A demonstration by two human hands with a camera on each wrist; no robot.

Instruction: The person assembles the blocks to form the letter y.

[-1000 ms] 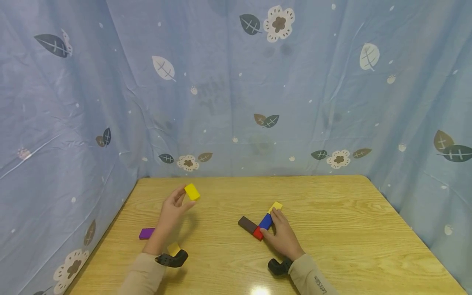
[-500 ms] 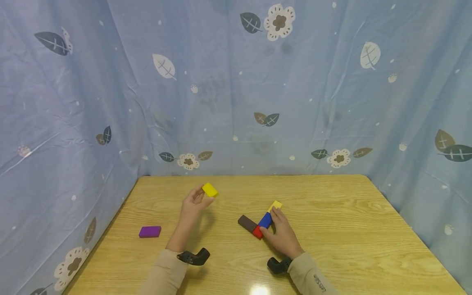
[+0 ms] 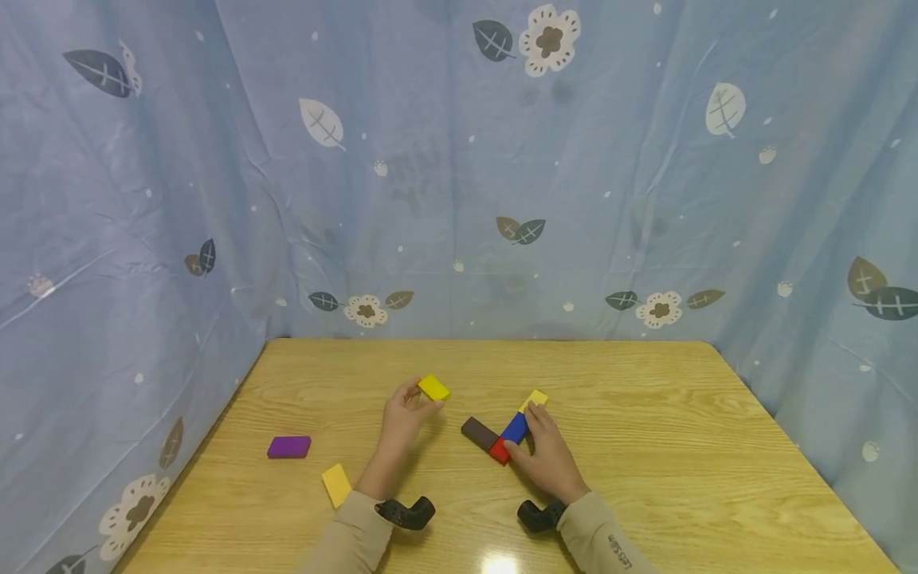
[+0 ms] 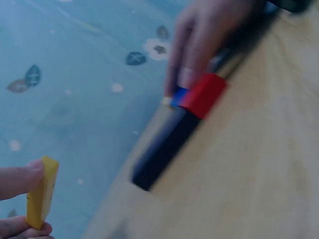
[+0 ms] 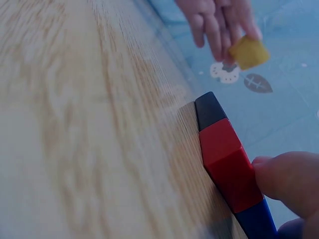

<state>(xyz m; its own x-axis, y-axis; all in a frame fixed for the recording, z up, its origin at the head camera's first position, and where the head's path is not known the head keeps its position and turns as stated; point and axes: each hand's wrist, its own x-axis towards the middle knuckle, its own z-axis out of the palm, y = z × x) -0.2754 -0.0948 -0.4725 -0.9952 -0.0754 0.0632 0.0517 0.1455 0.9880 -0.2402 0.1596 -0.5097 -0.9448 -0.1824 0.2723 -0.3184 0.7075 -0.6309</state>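
Observation:
My left hand (image 3: pixel 402 421) pinches a bright yellow rectangular block (image 3: pixel 433 388) between thumb and fingers, above the table to the left of a V-shaped group. In that group a dark brown block (image 3: pixel 479 433) meets a red block (image 3: pixel 500 452). From the red one a blue block (image 3: pixel 515 428) runs away to the right, with a pale yellow block (image 3: pixel 533 399) at its far end. My right hand (image 3: pixel 552 458) rests on this arm, fingertips at the blue and pale yellow blocks. In the right wrist view its thumb (image 5: pixel 284 174) touches the red block's side.
A purple block (image 3: pixel 289 447) lies on the wooden table (image 3: pixel 681 446) at the left. Nearer, beside the left sleeve, lies an orange-yellow block (image 3: pixel 336 485). A blue patterned curtain (image 3: pixel 445 159) surrounds the table's back and sides.
My left hand has moved right with the yellow block, toward the group, and lower in the last half second. The orange-yellow block shows again beside the sleeve. My right hand stays put.

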